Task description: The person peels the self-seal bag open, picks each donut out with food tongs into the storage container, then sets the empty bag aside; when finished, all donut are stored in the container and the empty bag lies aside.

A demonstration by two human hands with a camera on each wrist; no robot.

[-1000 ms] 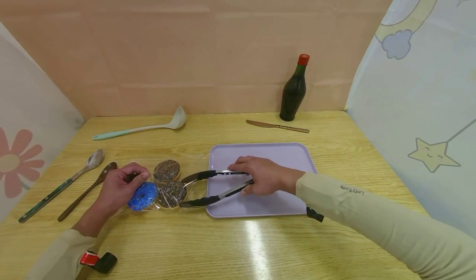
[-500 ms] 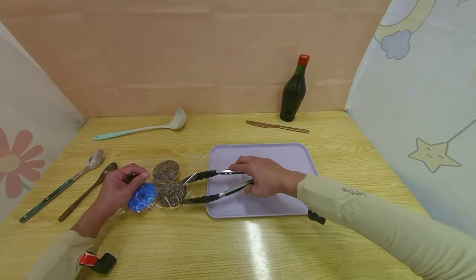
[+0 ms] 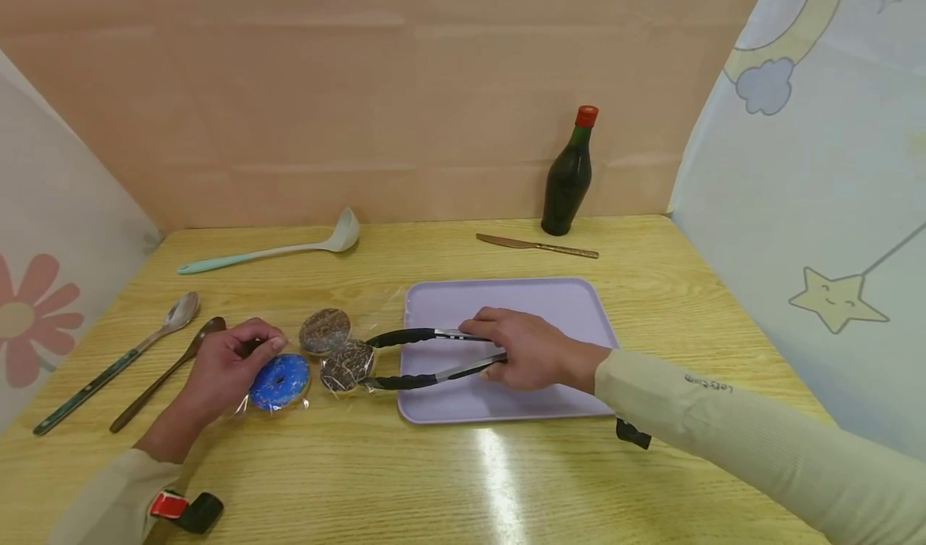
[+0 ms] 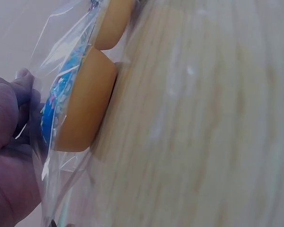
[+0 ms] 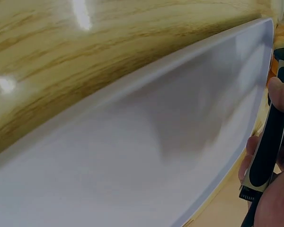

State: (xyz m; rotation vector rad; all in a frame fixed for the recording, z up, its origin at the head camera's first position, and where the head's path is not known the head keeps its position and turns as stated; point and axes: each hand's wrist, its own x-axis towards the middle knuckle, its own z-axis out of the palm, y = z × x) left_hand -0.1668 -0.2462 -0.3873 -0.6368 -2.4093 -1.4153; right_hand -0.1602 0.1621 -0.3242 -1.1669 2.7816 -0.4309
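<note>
In the head view, my left hand (image 3: 226, 368) pinches the near-left part of a clear plastic bag (image 3: 382, 307). Inside it, a blue-iced doughnut (image 3: 280, 382) lies right beside that hand; the left wrist view shows its sprinkled top and tan side behind the film. Two chocolate doughnuts share the bag, one at the back (image 3: 325, 331) and one in front (image 3: 348, 366). My right hand (image 3: 531, 349) grips black-and-steel tongs (image 3: 414, 336) above the tray. The tips of the tongs sit on either side of the front chocolate doughnut, at the bag's mouth.
A lilac tray (image 3: 579, 300) lies under the right hand. Left of the bag are a green-handled spoon (image 3: 130, 360) and a brown spoon (image 3: 174, 372). Further back lie a ladle (image 3: 289, 247), a knife (image 3: 538, 246) and an upright dark bottle (image 3: 569, 179).
The right hand and tongs have shifted right, and the front chocolate doughnut has slid right with them, away from the blue one. The left hand stays nearly in place.
</note>
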